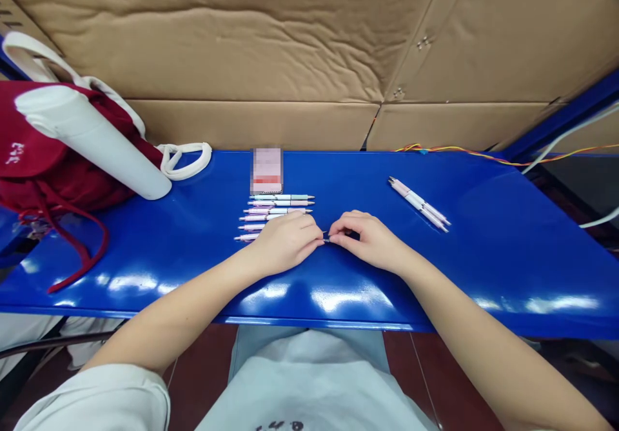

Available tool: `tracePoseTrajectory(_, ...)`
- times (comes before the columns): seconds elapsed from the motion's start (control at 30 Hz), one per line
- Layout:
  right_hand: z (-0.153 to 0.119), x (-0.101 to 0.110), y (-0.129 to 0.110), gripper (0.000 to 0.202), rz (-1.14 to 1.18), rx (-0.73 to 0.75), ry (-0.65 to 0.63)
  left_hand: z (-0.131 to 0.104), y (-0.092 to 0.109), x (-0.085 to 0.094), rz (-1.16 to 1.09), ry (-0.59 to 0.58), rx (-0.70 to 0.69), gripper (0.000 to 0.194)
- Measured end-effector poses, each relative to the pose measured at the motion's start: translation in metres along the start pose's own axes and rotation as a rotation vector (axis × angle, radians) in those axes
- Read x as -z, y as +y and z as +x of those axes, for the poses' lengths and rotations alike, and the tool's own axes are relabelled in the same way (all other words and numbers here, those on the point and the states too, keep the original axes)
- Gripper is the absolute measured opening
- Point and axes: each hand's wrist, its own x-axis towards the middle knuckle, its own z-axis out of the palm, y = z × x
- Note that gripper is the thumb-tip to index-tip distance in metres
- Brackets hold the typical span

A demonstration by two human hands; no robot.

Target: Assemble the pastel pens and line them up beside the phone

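Several pens lie in a stacked row on the blue table, their tips toward the right. My left hand is closed over the right part of the lowest pens and hides them in part. A small thin tip pokes out between its fingertips and my right hand. The right thumb and forefinger are pinched on the end of that thin piece, which is too small to make out. Two more pens lie side by side, slanting, to the right of my right hand.
A pink card-like object, partly blurred, lies behind the row of pens. At the left are a red bag with cords and a white bottle. Cardboard stands behind the blue table; thin wires run along its back edge.
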Motion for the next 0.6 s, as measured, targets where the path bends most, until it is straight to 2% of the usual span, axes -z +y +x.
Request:
tracePoseTrajectory(0.1, -0.002, 0.004, 0.004, 0.008, -0.14, -0.034, -0.076, -0.001, 0.001, -0.004, 0.029, -0.029, -0.007, 0.029)
tracePoseTrajectory(0.2, -0.004, 0.005, 0.003, 0.009, -0.154, -0.036, -0.107, -0.001, 0.0, -0.004, 0.062, -0.068, -0.008, 0.029)
tracePoseTrajectory(0.33, -0.005, 0.005, -0.004, 0.014, -0.154, 0.012, -0.09, -0.001, -0.005, 0.005, 0.063, -0.086, 0.036, 0.033)
tracePoseTrajectory(0.43, -0.005, 0.002, -0.01, 0.013, -0.178, 0.073, -0.107, -0.002, -0.01, 0.013, 0.098, -0.11, 0.103, 0.027)
tracePoseTrajectory(0.6, -0.003, -0.005, -0.015, 0.014, -0.181, 0.143, -0.15, -0.003, -0.012, 0.012, 0.15, -0.152, 0.086, 0.023)
